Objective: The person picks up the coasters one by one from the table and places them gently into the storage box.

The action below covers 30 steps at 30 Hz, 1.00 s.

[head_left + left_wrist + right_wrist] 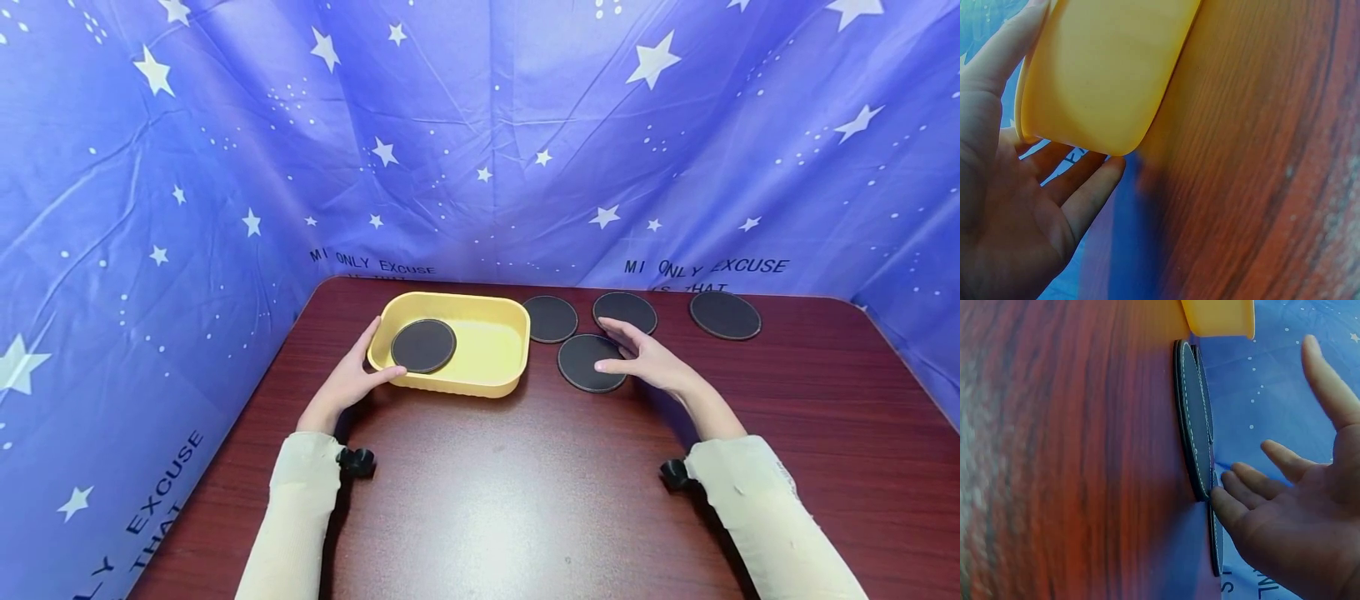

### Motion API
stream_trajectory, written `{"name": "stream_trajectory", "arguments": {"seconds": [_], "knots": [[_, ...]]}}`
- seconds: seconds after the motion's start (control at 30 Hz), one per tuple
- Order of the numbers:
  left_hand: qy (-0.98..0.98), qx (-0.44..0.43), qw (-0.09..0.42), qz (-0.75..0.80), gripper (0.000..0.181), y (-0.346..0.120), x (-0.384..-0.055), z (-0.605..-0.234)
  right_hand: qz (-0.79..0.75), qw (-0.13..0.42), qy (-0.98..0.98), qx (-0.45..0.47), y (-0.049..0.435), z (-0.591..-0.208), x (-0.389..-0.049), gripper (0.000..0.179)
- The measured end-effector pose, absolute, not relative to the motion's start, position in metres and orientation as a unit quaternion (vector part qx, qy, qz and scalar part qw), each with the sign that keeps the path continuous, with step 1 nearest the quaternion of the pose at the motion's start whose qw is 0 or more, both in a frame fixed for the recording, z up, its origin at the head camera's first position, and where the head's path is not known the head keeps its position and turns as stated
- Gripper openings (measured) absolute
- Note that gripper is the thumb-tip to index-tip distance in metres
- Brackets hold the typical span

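Observation:
A yellow plastic basin (pixel 489 350) stands at the back left of the table with one round black coaster (pixel 423 345) lying inside its left half. My left hand (pixel 347 383) holds the basin's left end, thumb at the front rim and fingers round the far side. In the left wrist view the fingers (pixel 1094 197) reach under that end. My right hand (pixel 660 364), thumb and fingers spread and holding nothing, hovers by the right side of the nearest loose black coaster (pixel 585 365). White stitching runs along this coaster's edge (pixel 1191 425) in the right wrist view.
Behind it lie two more black coasters, one beside the basin (pixel 553 318) and one behind my right fingertips (pixel 626 308). Another coaster (pixel 725 315) sits farther right near the back edge. A blue starry cloth (pixel 480 125) hangs behind the dark red wooden table (pixel 480 467).

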<state>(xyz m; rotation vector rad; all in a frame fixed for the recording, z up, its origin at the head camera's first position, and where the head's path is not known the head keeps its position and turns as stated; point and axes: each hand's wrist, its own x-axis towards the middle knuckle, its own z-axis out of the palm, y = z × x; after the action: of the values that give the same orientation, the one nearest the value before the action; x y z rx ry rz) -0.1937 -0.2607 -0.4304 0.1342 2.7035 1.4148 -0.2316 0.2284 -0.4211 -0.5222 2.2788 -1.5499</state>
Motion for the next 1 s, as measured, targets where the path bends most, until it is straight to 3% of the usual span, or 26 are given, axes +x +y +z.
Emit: {"name": "stream_trajectory", "arguments": {"seconds": [0.5,1.0], "knots": [[0.880,0.044,0.048,0.471,0.103,-0.2586,-0.1922,-0.4297,-0.495,0.141,0.839,-0.178,0.2326,-0.4208,-0.2282,0.078],[0.882,0.040,0.049,0.466,0.103,-0.2612,-0.1947,-0.4310,-0.431,0.163,0.858,-0.226,0.2364,-0.4237,-0.2323,0.092]]}}
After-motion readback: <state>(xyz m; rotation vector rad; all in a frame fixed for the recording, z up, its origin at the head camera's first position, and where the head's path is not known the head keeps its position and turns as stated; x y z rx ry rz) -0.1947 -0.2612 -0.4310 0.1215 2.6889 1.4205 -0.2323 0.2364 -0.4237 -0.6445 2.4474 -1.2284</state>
